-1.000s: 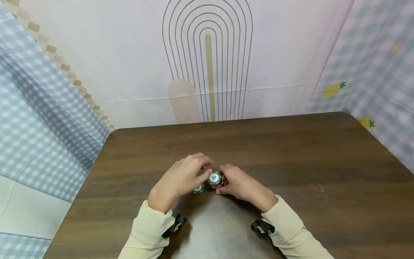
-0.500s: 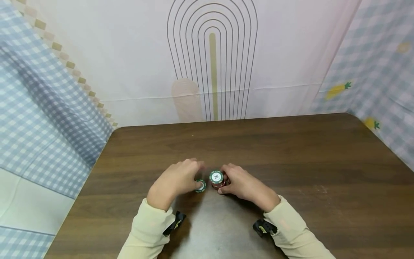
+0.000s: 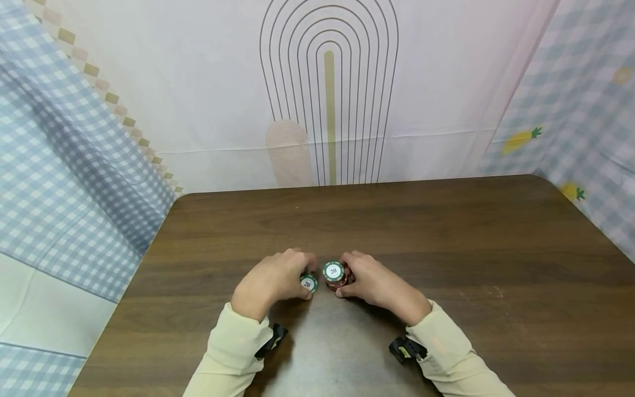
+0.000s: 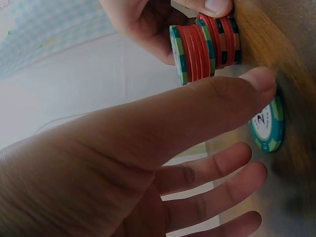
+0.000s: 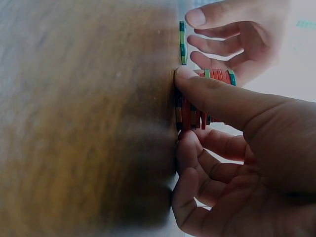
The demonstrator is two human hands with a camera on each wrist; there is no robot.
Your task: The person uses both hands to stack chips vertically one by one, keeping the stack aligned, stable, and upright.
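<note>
A stack of poker chips (image 3: 333,271), topped by a green-edged one marked 20, stands upright on the table. In the left wrist view the poker chip stack (image 4: 197,52) shows red, green and dark edges, slightly uneven. My right hand (image 3: 377,282) holds its lower part between thumb and fingers. Just left of the stack lies a single green poker chip (image 3: 308,284), flat on the wood, also marked 20. Around that chip hovers my left hand (image 3: 273,280), thumb on the near side, fingers apart and loosely bent. The right wrist view shows the left thumb (image 5: 196,19) near the single chip's edge.
The brown wooden table (image 3: 446,231) spreads out on all sides of the hands. Behind it hangs a pale curtain (image 3: 213,99) with arch lines. Blue checked cloth (image 3: 64,182) hangs along the left side, and similar cloth on the right.
My left hand has come away from the top of the stack, down and left to the single chip. The right hand stays at the stack; the whole view has shifted slightly.
</note>
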